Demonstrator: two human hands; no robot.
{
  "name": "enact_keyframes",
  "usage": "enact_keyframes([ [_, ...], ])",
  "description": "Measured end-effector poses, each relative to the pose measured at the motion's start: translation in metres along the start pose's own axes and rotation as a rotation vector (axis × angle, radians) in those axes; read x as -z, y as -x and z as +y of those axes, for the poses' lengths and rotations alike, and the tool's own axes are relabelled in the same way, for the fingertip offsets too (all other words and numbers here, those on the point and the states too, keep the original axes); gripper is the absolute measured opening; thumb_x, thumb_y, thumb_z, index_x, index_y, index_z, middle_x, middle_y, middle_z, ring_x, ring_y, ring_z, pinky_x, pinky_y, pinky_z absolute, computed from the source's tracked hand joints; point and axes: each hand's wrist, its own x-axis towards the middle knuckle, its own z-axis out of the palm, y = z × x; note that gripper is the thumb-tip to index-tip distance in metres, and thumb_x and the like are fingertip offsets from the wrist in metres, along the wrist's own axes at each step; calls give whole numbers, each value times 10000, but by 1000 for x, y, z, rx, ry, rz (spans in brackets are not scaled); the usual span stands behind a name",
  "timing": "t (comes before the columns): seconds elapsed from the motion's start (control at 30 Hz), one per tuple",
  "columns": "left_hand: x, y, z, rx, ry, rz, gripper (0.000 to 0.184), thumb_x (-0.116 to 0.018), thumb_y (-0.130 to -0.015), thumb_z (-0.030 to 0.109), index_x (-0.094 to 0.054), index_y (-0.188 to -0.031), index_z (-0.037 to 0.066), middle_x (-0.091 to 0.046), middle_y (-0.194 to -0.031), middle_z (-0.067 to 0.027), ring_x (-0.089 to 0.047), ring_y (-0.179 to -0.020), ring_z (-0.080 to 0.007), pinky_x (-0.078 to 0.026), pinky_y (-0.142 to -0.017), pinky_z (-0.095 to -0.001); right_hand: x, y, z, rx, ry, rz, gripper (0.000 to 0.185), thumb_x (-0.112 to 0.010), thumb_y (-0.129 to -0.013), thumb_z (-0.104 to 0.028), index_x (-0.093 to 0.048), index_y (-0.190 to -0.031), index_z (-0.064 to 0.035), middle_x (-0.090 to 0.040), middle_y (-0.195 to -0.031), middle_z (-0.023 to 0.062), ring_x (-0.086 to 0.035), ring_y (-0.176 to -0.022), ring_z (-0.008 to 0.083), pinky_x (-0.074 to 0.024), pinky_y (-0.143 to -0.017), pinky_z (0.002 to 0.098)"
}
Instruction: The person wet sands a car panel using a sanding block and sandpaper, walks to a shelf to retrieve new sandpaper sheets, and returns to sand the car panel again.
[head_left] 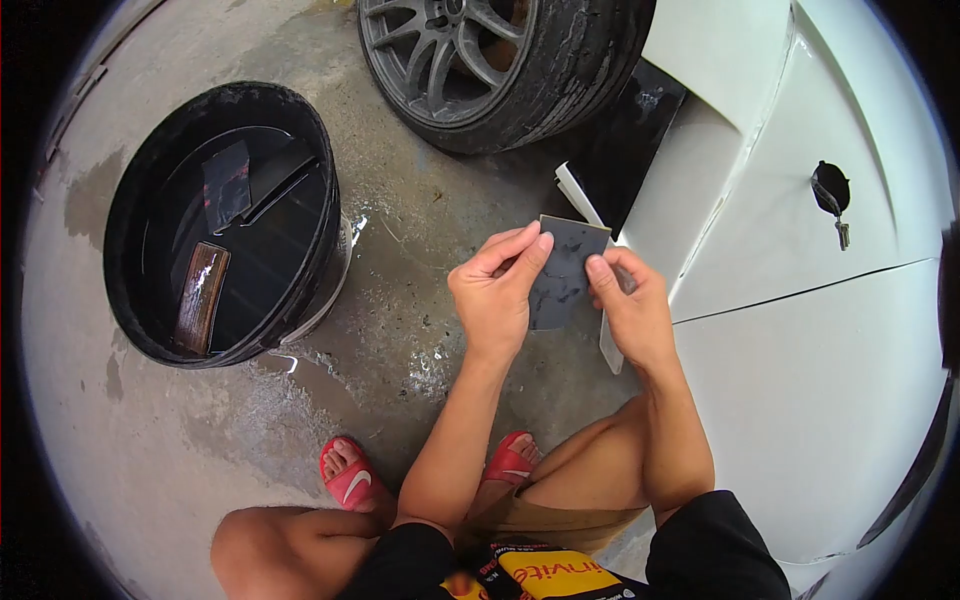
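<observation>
Between both hands I hold a dark grey sheet of sandpaper [566,268], wet in patches, with a pale edge along its top. My left hand [497,290] pinches its upper left side between thumb and fingers. At the right edge, my right hand [634,300] grips it with the thumb on the front face. Behind the sheet and my right hand runs a white strip-like part [580,195], partly hidden; its lower end shows below the sheet. The white car body [790,400] stands just right of my right hand.
A black bucket [118,250] of water stands at left, with dark sheets [227,185] and a brown block [203,297] in it. A tyred wheel [580,80] is ahead. Keys [843,235] hang from a round hole in the car panel. The concrete floor [400,290] is wet.
</observation>
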Motion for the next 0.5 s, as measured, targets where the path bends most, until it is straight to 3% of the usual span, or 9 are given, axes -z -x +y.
enact_keyframes([
  [0.27,-4,2,1,6,89,127,212,-772,-900,-11,-761,-1108,-51,-738,-1074,-92,-669,-944,-105,-537,-859,-234,-1,1,17,60,169,-136,275,-663,-1029,-280,-618,-879,-54,-509,-692,-49,-423,-664,46,-349,-584,260],
  [0.4,-6,0,3,34,130,140,224,-769,-903,-11,-752,-1122,-58,-733,-1072,-85,-672,-952,-111,-538,-867,-234,0,4,7,-32,103,-131,282,-654,-1030,-279,-606,-891,-39,-509,-694,-17,-433,-671,74,-381,-602,278],
  [0.5,-4,0,1,110,183,174,235,-769,-902,-12,-745,-1130,-65,-734,-1071,-86,-674,-948,-114,-541,-868,-238,4,3,13,43,202,-204,291,-645,-1035,-275,-597,-884,-31,-513,-705,-16,-436,-678,80,-390,-608,291],
])
